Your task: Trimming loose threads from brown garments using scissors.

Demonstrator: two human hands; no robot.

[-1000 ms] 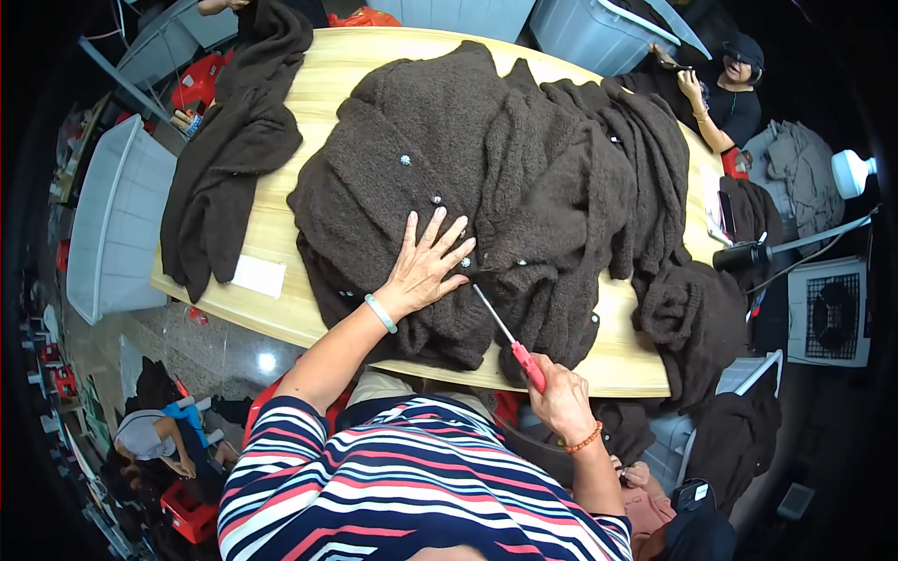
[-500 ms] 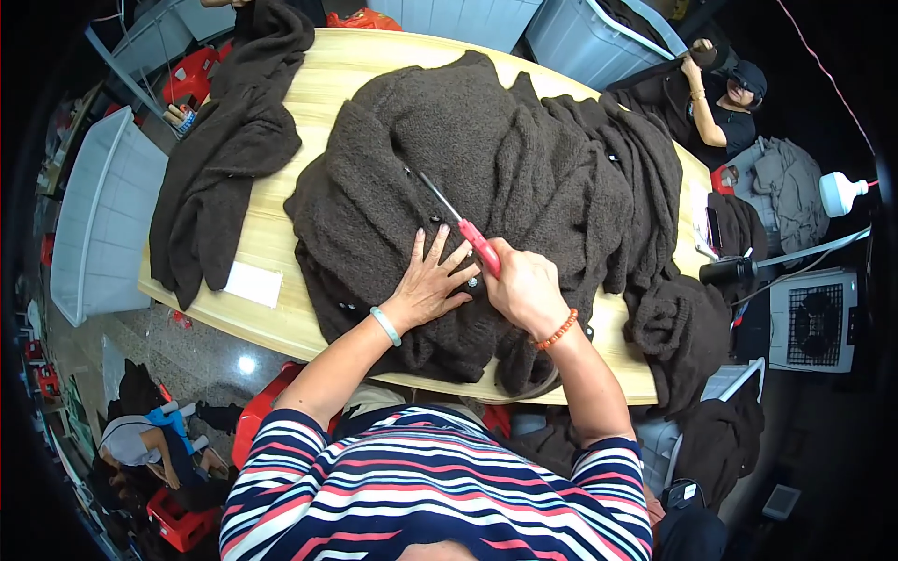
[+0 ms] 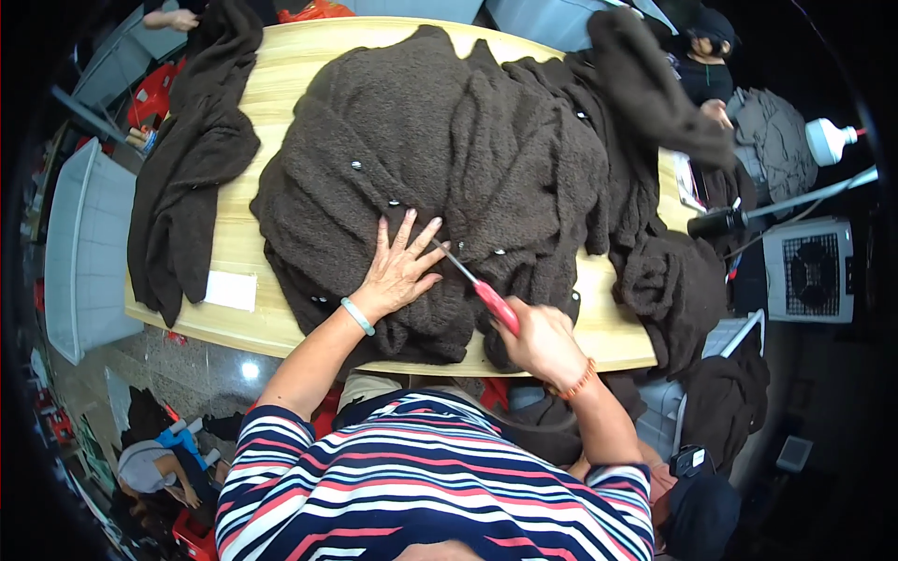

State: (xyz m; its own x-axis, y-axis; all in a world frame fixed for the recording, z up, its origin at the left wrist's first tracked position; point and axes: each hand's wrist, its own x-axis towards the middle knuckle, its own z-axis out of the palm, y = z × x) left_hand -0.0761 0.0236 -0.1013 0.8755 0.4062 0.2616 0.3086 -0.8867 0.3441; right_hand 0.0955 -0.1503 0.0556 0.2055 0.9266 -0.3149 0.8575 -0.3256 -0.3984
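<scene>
A dark brown fuzzy knit garment with small shiny buttons lies heaped on the pale wooden table. My left hand presses flat on its near middle, fingers spread, a pale bangle at the wrist. In my right hand is a tool with a red handle and a slim metal shaft; its exact kind is unclear. The shaft slants toward my left fingertips, and its tip rests at or just above the cloth beside them. A beaded bracelet circles my right wrist.
More brown garments hang over the table's left side and right corner. A white paper lies at the near left. Grey bins stand around. A co-worker at the far right handles a garment; another person's hand shows far left.
The tool has drawn back toward me and to the right, its tip leaving the upper cloth. My left hand stays spread. The far-right co-worker has swung a brown garment over the table.
</scene>
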